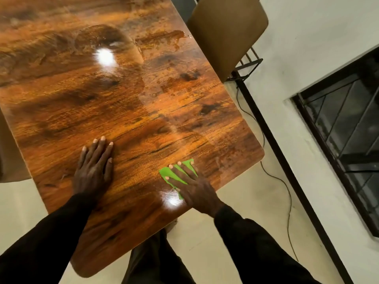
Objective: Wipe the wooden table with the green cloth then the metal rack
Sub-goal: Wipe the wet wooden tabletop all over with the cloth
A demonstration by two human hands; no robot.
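Left hand [93, 171] flat on the wooden worktop [123, 95], palm down, fingers spread, grasping nothing. Right hand [189, 184] pressed flat on the green cloth [174, 174], fingers splayed over it, not clenched. Cloth near the worktop's near right corner, touching the wood, partly hidden under the hand. Wet streaks and glare across the far part of the surface. Brown chair [225, 33] at the far right edge. Black metal rack [248, 66] just behind the chair, by the wall.
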